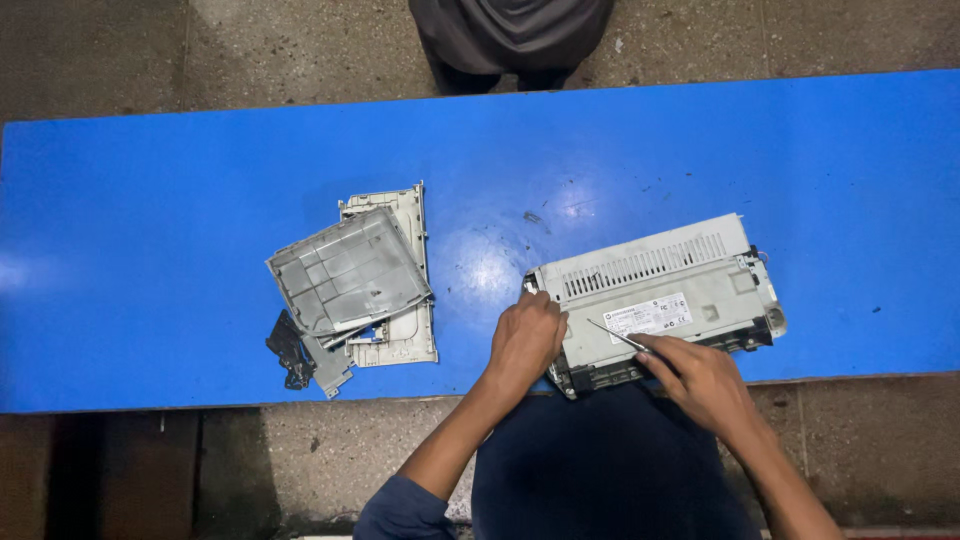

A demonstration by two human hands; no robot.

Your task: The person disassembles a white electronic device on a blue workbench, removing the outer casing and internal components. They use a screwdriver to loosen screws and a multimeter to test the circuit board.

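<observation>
A grey-white printer body (660, 290) with its covers off lies on the blue table (200, 180), near the front edge, right of centre. My left hand (525, 340) rests closed against the printer's left end, gripping its corner. My right hand (700, 378) is at the printer's front side and holds a thin metal screwdriver (615, 333), whose tip points up-left onto the printer's back panel beside a white label.
A stack of removed grey plastic cover panels (355, 275) lies left of centre, with a small black part (288, 350) at its lower left. Another person in dark clothes (510, 40) stands at the table's far side. Concrete floor surrounds the table.
</observation>
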